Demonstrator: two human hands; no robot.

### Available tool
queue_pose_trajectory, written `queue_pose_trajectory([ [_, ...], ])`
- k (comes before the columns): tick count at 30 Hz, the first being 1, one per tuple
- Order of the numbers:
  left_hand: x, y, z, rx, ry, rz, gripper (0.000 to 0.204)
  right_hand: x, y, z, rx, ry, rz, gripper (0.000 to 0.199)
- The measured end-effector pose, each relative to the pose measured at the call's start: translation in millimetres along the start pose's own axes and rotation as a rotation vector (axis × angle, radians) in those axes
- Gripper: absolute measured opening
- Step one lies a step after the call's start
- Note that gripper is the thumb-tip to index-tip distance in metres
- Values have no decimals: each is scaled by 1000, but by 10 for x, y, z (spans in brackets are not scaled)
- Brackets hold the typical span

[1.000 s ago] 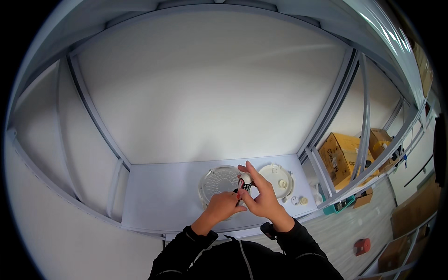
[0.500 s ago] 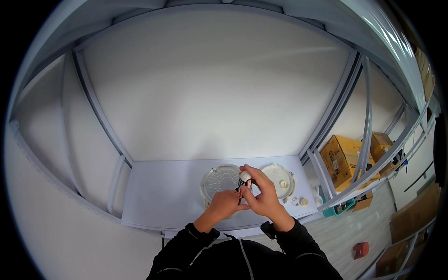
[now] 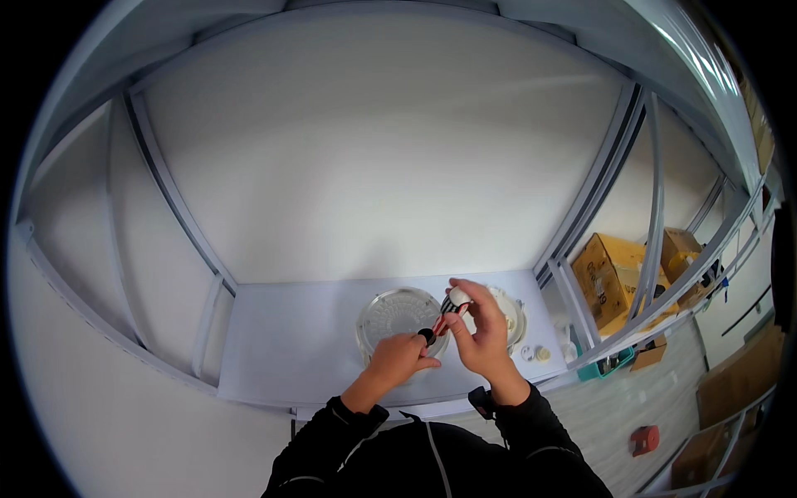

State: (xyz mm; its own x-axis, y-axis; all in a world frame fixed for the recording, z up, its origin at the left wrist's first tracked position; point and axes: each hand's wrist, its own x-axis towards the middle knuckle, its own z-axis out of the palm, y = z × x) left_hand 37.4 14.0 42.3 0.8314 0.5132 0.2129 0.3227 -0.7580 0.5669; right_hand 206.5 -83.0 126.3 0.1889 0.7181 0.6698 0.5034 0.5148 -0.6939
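My right hand (image 3: 485, 336) is closed around a small part (image 3: 459, 296) with a white rounded end and a black-and-white striped side; its exact kind is unclear. Red and black strands, apparently wires (image 3: 441, 324), run from it toward my left hand (image 3: 398, 358). The left fingers pinch near a small black round piece (image 3: 427, 334) on these strands. Both hands are raised over a round, pale, see-through cover (image 3: 363, 328) on the white table (image 3: 282, 340). Partly hidden behind my right hand lies a white round base (image 3: 521, 322).
Two small round parts, one white (image 3: 527, 353) and one cream (image 3: 542, 353), lie near the table's right edge. Metal frame posts (image 3: 577, 307) flank the table. Beyond, at right, are cardboard boxes (image 3: 614, 278), a teal bin (image 3: 591, 371) and a red stool (image 3: 644, 441).
My right hand has moved right and slightly up with the white-ended part. The gap between the hands has widened, exposing the red and black strands and the black round piece.
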Motion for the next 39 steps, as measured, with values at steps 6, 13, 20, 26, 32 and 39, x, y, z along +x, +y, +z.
queue_pose_trajectory([
  [6,-26,-77,52,-95,66,-40,37,106,-49,-58,22,260,-187,45],
  [13,-126,40,-46,-90,366,21,28,63,277,-132,-216,255,-174,41],
  [20,-343,-371,-51,152,751,-206,31,-84,761,-116,-420,11,196,23],
  [26,-511,-482,72,116,710,-458,45,-283,1014,-89,-598,-191,399,36],
  [32,-524,-468,138,81,601,-484,52,-350,1063,-54,-526,-213,449,40],
  [39,-460,-413,153,176,678,-450,53,-376,1091,-50,-428,-159,436,44],
])
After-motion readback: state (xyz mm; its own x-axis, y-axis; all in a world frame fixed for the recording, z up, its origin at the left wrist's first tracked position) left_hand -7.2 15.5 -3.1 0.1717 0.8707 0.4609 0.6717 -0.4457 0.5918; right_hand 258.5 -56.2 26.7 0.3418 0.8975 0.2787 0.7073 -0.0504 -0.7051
